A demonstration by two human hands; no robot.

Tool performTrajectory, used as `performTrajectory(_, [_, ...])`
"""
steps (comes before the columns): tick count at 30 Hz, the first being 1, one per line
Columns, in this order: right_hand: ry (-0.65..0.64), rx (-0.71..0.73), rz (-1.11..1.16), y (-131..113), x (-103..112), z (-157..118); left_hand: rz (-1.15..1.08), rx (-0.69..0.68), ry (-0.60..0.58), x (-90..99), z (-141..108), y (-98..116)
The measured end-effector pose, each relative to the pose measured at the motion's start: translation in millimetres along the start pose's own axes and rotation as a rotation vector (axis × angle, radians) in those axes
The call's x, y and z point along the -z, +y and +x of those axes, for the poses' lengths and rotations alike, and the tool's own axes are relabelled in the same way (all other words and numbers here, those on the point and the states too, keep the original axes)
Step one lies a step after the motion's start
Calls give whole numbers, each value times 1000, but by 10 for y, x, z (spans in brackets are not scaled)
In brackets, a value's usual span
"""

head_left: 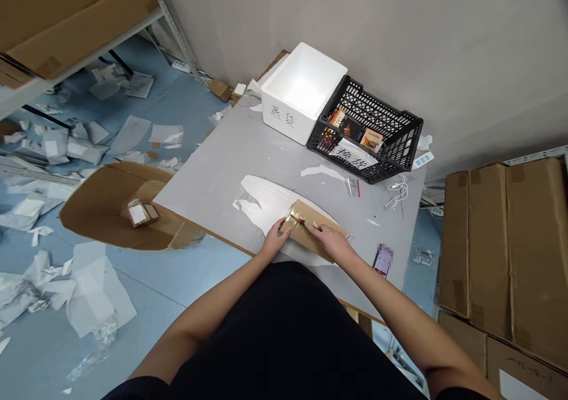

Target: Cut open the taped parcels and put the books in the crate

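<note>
Right grip (pixel 332 240) clamps a cutter (pixel 302 221); left grip (pixel 275 239) clamps the package (pixel 303 236), likely steadying it near the table's (pixel 275 162) front edge

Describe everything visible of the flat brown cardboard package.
The flat brown cardboard package is oblong, with shiny tape across its left end. It lies slantwise over a white plastic-looking sheet on the grey tabletop. The left hand's grip holds its left end; the right hand's grip holds a red-and-black tool over it.
</note>
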State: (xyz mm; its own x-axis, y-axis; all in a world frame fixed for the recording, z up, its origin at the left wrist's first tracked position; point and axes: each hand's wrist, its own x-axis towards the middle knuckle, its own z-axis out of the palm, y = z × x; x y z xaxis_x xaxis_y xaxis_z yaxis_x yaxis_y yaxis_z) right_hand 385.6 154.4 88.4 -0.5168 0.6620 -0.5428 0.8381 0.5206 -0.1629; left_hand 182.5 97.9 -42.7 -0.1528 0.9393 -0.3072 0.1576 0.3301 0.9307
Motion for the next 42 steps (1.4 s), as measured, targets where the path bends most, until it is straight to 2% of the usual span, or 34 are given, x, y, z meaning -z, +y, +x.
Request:
performTrajectory(7, [-33,15,2,54,54,-38,27,-2,30,1,-7,44])
performTrajectory(16, [-17,5,-35,261,53,-354,78,-44,44,-19,-10,18])
performTrajectory(26, [-21,-42,-125,611,-246,-836,219,-202,16,-12,-29,36])
performTrajectory(31, [-29,-79,-151,693,-345,-1061,278,-279,-11,-11,-25,50])
performTrajectory(42, [-16,-143,-94,841,-479,-1329,310,-227,-9,-34,-59,139])
